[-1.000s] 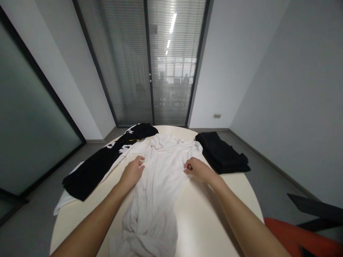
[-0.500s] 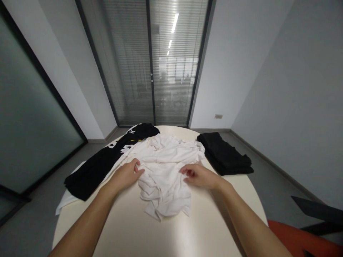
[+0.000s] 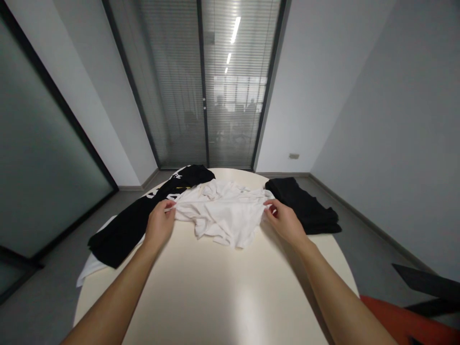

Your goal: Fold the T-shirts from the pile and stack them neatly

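A crumpled white shirt [image 3: 226, 211] lies across the far middle of the round table. At its left side, my left hand [image 3: 160, 225] pinches the cloth between thumb and fingers. My right hand [image 3: 285, 223] grips the opposite side, close to a folded stack of black clothes [image 3: 302, 206]. Between the two hands the fabric is stretched in a fairly straight line, while its near edge hangs in loose folds on the tabletop. Just left of my left hand rests a black garment with white lettering [image 3: 125, 235].
The cream round table [image 3: 201, 297] fills the lower middle. White cloth [image 3: 89, 268] sticks out under the black garment at the left edge. An orange chair seat [image 3: 402, 321] is at the lower right. Glass panels with blinds [image 3: 230, 129] stand behind the table.
Both hands have moved away from me and farther apart, now closed on the shirt's sides. The shirt's near part has been drawn back from the table's near side and spread wider.
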Tool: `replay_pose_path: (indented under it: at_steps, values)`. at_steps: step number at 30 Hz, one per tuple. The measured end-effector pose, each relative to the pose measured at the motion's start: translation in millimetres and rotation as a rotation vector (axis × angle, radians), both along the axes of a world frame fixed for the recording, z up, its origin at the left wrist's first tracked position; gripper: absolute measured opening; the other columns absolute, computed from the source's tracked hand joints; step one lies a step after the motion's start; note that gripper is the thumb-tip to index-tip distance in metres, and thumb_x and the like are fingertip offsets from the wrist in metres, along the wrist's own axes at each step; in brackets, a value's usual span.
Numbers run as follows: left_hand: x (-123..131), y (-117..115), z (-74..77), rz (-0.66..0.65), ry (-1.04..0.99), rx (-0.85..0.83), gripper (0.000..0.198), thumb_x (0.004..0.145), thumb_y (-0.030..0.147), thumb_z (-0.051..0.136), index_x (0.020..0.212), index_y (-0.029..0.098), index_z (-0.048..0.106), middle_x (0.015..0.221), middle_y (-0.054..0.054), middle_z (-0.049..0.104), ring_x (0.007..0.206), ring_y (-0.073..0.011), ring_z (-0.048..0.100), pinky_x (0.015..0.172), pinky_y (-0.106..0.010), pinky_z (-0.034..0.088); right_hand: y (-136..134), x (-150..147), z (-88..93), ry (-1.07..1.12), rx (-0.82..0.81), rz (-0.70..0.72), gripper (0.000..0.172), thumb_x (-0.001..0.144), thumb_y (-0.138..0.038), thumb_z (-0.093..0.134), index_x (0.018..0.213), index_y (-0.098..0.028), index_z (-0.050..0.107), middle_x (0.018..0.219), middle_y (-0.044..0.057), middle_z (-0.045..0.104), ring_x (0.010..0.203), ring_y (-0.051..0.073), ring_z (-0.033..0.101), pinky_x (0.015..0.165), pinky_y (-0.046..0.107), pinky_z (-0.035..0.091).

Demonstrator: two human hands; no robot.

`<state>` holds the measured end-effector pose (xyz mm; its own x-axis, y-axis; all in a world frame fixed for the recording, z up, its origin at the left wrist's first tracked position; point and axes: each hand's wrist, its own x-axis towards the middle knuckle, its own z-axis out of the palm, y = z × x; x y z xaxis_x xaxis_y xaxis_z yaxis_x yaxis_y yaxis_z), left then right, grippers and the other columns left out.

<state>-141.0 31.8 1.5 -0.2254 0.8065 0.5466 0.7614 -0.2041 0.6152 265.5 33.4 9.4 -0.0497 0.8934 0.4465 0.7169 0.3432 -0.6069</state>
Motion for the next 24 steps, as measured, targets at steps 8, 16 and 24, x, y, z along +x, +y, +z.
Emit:
replay_pose_path:
  at_steps: [8,16,24]
  values:
    - [45.1,-27.3,-0.2,-0.546,0.316,-0.203,0.044,0.088,0.039,0.062,0.129,0.024,0.061,0.129,-0.008,0.064,0.113,-0.0246,0.062,0.097,-0.034,0.048,-18.3,-26.2,-0.7,-0.185,-0.084,0.588,0.05,0.073,-0.041,0.081,0.115,-0.021,0.064,0.123,0.011,0.064,0.115,0.026,0.058,0.102,0.038,0.044]
    - [35.4,-8.9,-10.2,-0.247,0.0,-0.191,0.032,0.083,0.029,0.055,0.11,0.018,0.067,0.102,-0.007,0.068,0.088,-0.0213,0.064,0.082,-0.032,0.051,-4.2,-21.4,-7.4,0.066,-0.091,0.232,0.023,0.096,-0.044,0.051,0.096,-0.021,0.057,0.091,0.007,0.068,0.082,0.02,0.063,0.077,0.032,0.049]
    - [28.2,-9.2,0.0,-0.382,-0.254,-0.346,0.059,0.071,0.027,0.055,0.128,0.015,0.063,0.086,-0.002,0.06,0.064,-0.0133,0.054,0.062,-0.025,0.046,18.6,4.6,-19.8,0.656,-0.03,-0.006,0.044,0.086,-0.062,0.057,0.109,-0.026,0.046,0.081,-0.001,0.054,0.066,0.017,0.056,0.058,0.031,0.055]
